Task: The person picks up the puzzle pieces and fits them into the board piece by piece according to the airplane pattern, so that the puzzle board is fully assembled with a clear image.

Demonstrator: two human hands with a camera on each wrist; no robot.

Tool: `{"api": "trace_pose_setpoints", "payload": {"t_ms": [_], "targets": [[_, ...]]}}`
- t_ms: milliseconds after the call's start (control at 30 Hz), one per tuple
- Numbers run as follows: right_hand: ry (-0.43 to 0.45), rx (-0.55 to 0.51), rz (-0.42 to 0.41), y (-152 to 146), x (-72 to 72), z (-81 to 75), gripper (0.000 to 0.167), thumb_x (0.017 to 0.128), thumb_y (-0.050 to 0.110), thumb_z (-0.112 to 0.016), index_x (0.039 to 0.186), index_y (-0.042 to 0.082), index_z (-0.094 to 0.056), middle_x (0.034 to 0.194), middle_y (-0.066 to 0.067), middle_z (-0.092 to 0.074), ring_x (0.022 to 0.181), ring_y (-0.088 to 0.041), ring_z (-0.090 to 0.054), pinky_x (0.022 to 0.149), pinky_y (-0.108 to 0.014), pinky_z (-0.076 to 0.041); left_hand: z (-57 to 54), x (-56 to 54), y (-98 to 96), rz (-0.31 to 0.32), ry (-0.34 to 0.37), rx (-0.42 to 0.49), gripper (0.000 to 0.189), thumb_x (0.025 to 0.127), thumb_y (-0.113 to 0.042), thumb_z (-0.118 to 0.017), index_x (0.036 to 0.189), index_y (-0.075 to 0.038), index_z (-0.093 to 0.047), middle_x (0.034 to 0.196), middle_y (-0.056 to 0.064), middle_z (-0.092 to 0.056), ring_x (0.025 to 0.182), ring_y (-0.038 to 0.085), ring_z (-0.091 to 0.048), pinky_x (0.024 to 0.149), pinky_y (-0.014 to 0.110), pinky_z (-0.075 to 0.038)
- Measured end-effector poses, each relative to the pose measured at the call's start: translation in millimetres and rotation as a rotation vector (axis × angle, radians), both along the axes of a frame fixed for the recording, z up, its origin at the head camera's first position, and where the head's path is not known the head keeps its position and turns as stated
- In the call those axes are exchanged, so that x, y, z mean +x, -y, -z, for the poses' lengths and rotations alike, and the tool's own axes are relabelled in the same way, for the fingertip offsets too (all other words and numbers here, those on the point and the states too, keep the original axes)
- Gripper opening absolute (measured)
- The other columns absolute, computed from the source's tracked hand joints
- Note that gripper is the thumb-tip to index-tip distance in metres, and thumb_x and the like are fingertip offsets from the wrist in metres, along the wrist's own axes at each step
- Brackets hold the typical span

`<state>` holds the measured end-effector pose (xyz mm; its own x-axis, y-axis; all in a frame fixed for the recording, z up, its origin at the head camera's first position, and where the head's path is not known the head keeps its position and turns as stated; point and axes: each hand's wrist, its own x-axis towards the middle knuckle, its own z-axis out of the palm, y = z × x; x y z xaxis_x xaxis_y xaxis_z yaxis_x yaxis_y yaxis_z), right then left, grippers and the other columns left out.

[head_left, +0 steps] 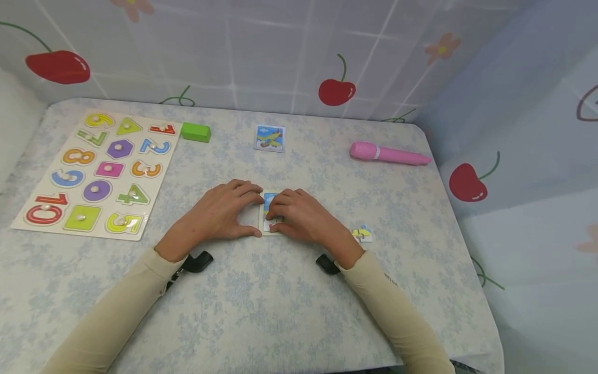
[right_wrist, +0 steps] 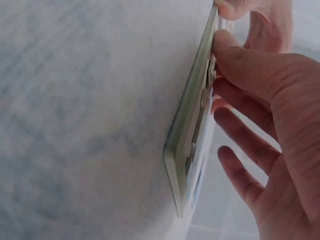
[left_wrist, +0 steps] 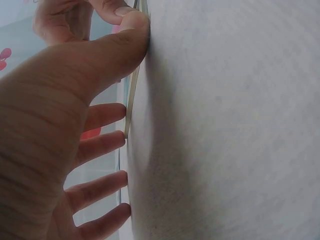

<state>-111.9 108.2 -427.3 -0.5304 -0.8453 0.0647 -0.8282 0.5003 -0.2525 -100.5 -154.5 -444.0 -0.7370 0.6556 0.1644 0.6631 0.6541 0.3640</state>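
A small jigsaw board (head_left: 261,222) with a pale frame lies flat on the table, much of it hidden beneath my right hand (head_left: 301,215). The thumb and fingertips of that hand rest on the puzzle pieces (right_wrist: 199,127) inside the frame. Its outer fingers are spread clear of the surface in the right wrist view. My left hand (head_left: 224,210) steadies the board's left edge, its thumb near the lower corner and its fingers spread along the tabletop. Joined yellow and blue puzzle pieces (head_left: 363,234) lie right of the right wrist.
A number and shape peg board (head_left: 156,200) fills the table's left side, with a green block (head_left: 196,132) at its corner. A picture card with a yellow airplane (head_left: 269,138) lies beyond the hands. At the back right is a pink tapered stick (head_left: 390,154).
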Motion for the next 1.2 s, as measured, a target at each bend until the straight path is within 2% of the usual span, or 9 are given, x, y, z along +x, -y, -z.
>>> {"api": "trace_pose_setpoints", "payload": {"t_ms": [200,400,600,900,1200], "targets": [[0.01,-0.016,0.001,-1,-0.4,0.4,0.021,0.097,0.032,-0.084,0.113,0.018,-0.082,0.115,0.005,-0.074,0.119,-0.02,-0.065,0.102,-0.042,-0.051,-0.5,0.2,-0.7,-0.002,0.006,-0.003,0.075,0.081,-0.065,-0.089,0.134,-0.014,-0.072,0.15,0.006,-0.061,0.139,0.032,-0.055,0.1,0.055,-0.053],[0.022,-0.044,0.039,-13,2.1,-0.3,0.024,0.097,0.032,-0.084,0.117,0.019,-0.081,0.119,0.005,-0.075,0.119,-0.02,-0.065,0.1,-0.042,-0.052,-0.5,1.9,-1.6,-0.008,0.027,-0.006,0.073,0.083,-0.065,-0.087,0.134,-0.015,-0.072,0.152,0.005,-0.06,0.14,0.031,-0.054,0.101,0.055,-0.053],[0.015,-0.078,0.119,-40,5.7,-5.9,0.021,0.096,0.022,-0.085,0.116,0.017,-0.081,0.119,0.001,-0.074,0.117,-0.023,-0.066,0.099,-0.044,-0.052,-2.2,5.4,-9.6,-0.063,0.039,-0.008,0.059,0.089,-0.056,-0.084,0.128,-0.012,-0.074,0.147,0.007,-0.063,0.138,0.031,-0.055,0.102,0.053,-0.054],[-0.015,-0.101,0.238,-84,13.2,-16.8,0.024,0.094,0.018,-0.087,0.116,0.014,-0.082,0.114,-0.001,-0.074,0.114,-0.025,-0.066,0.094,-0.045,-0.053,-2.4,14.8,-29.1,-0.184,0.016,-0.028,0.049,0.091,-0.048,-0.086,0.112,-0.006,-0.072,0.141,0.014,-0.064,0.138,0.038,-0.056,0.102,0.054,-0.056],[-0.017,-0.133,0.304,-122,17.7,-20.5,0.023,0.092,0.014,-0.087,0.115,0.011,-0.082,0.113,-0.002,-0.074,0.11,-0.027,-0.066,0.091,-0.047,-0.054,-3.6,15.6,-30.6,-0.193,-0.007,-0.034,0.046,0.091,-0.045,-0.086,0.112,-0.006,-0.073,0.141,0.015,-0.064,0.135,0.038,-0.058,0.1,0.055,-0.056]]}}
